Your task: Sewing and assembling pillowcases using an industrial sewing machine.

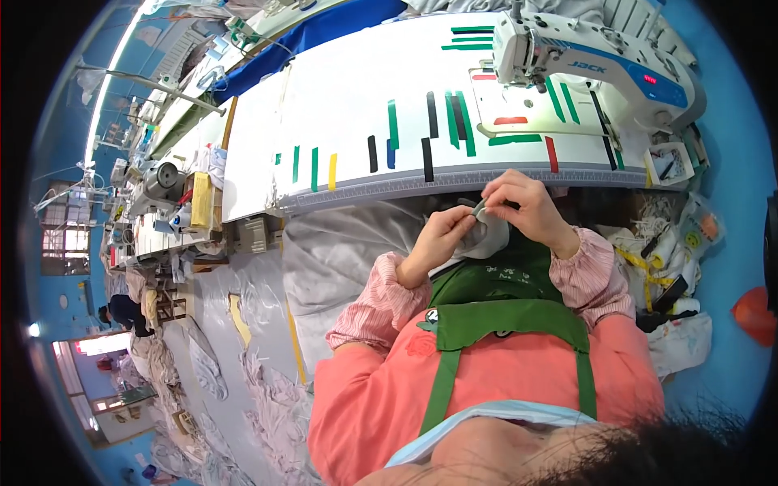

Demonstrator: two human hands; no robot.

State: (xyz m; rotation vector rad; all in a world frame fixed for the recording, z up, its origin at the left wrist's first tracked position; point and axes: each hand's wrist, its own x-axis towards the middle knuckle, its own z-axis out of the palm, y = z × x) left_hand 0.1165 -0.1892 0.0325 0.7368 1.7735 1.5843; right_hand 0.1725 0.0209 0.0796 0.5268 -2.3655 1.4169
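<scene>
In front of the table edge, above my lap, my two hands meet at a piece of light grey fabric (491, 238). My left hand (442, 236) pinches its upper edge between thumb and forefinger. Close beside it, my right hand (528, 206) is closed with bent fingers on the same edge. A small darker grey strip shows between the fingertips; its kind is too small to make out. Part of the fabric hangs over my green apron (506, 279). The sewing machine (596, 65) stands on the table beyond my right hand.
Coloured tape strips mark the white sewing table (340, 97), with a ruler strip (356, 191) along its near edge. Grey cloth (340, 251) is heaped to my left. At right are a small white box (669, 164) and a plastic bag (681, 344) among thread and scraps.
</scene>
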